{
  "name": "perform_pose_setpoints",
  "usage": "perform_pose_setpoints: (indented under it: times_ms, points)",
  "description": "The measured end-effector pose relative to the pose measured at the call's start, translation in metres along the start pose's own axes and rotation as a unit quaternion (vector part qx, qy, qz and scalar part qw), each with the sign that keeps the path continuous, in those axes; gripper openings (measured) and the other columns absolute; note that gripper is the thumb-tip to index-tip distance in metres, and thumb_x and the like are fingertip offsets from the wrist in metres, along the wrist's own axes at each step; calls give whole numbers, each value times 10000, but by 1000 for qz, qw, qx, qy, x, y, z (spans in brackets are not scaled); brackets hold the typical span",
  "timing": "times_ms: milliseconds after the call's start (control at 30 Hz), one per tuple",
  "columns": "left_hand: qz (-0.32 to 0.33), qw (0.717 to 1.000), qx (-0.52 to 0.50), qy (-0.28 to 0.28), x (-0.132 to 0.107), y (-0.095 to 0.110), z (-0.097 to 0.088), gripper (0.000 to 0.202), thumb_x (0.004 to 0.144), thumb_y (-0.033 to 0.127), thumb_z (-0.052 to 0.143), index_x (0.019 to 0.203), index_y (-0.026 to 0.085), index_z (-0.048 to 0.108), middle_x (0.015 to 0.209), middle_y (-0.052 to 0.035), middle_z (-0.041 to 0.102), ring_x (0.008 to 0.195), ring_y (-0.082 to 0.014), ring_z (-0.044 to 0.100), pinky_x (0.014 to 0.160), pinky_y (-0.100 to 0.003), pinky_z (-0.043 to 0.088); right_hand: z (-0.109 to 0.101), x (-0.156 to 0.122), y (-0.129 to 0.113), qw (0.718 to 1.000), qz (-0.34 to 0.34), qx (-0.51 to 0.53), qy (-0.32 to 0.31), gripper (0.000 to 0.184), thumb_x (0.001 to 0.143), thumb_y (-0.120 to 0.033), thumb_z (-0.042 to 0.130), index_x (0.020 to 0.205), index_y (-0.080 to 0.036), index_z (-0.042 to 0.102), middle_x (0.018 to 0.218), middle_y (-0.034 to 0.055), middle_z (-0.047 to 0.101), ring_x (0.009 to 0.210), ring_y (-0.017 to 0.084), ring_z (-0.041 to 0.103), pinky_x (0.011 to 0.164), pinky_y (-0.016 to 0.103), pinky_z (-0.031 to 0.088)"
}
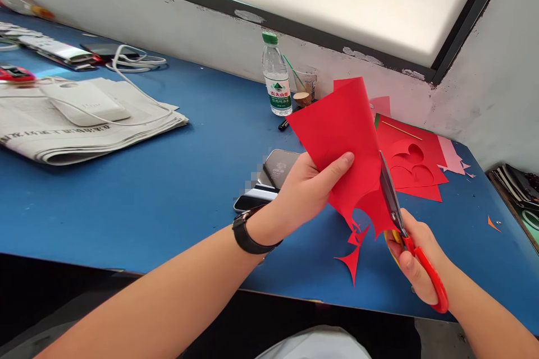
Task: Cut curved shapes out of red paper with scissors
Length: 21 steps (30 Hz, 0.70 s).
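Observation:
My left hand [309,188] grips a folded sheet of red paper [337,126], thumb on top and the other fingers hidden behind it. Curved bites are cut out of the sheet's lower edge. My right hand [421,258] is closed around the handles of scissors [433,280] with red and yellow grips. Their blades point up and lie along the paper's right edge; whether they are parted I cannot tell. Below the sheet, red paper scraps [351,261] show over the blue table. A smartphone [278,171] lies just behind my left wrist.
On the right lie red sheets with heart-shaped cut-outs [415,165] and pink paper [452,154]. A water bottle [277,78] and a cup [306,81] stand near the wall. Newspapers [84,140] carry a white charger [86,102] and cable on the left. The blue table [202,179] ends in front of me.

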<state>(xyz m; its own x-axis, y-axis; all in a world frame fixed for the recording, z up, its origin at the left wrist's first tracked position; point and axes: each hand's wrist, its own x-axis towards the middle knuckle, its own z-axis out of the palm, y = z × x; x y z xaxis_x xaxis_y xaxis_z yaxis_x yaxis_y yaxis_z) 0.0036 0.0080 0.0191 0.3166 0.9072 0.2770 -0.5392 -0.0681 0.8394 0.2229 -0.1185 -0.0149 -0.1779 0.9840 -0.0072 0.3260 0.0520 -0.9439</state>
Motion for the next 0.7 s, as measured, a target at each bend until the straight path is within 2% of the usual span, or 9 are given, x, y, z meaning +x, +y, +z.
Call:
perform_pose_setpoints:
  times_ms: [233,367,500,700]
  points:
    - [-86,995,-57,1,3,9,0,265,896,343,980,1095,200,880,1147,-73,913,1006,-281,876,785,-283,721,-1,0,-2,998,12,51,-33,841,800,-1070,645,1034,-263,601,764,-63,414,602,130,297,518,339,239]
    - [-86,994,-64,-10,5,14,-1,282,880,293,970,1122,191,867,1170,-79,909,1035,-307,882,799,-306,733,1,0,-3,999,6,42,-25,867,811,-1094,581,1062,-264,584,753,-63,405,616,150,315,546,354,266]
    - [-69,996,-56,-7,6,10,-4,266,884,262,972,1125,213,871,1180,-60,910,1055,-302,882,837,-322,741,2,-1,-2,999,5,45,-27,912,833,-1125,471,1128,-268,577,743,-70,405,608,153,351,564,347,278]
    - [-74,997,-21,-16,6,6,-8,247,891,302,993,1093,212,883,1137,-61,915,1092,-307,880,883,-329,739,-4,1,2,999,3,37,-36,838,850,-1081,561,1091,-279,590,767,-63,425,610,138,341,525,301,297]
